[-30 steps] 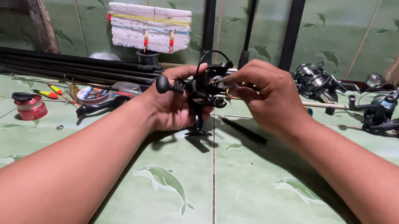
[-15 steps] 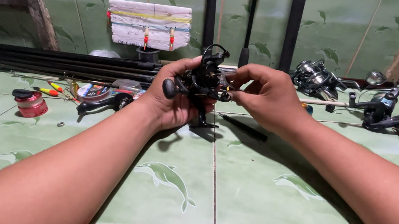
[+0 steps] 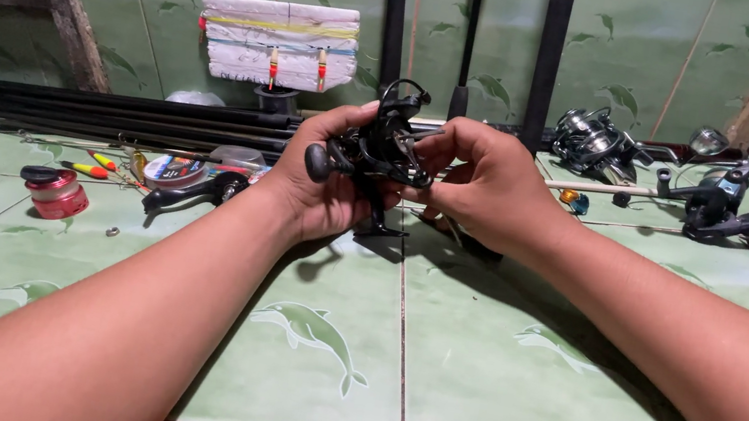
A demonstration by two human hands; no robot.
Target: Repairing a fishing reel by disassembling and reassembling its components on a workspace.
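The left hand [image 3: 323,182] is closed around a black fishing reel [image 3: 377,145], holding it above the green tiled counter [image 3: 471,359]. The right hand [image 3: 480,183] pinches the reel's front part with its fingertips. A red line spool [image 3: 55,193] lies far left, and another reel [image 3: 593,144] lies at the back right.

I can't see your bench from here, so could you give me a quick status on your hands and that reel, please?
Left hand shut on black fishing reel, held above green tiled counter. Right hand pinching reel's front. Nothing in the way; red spool well left.
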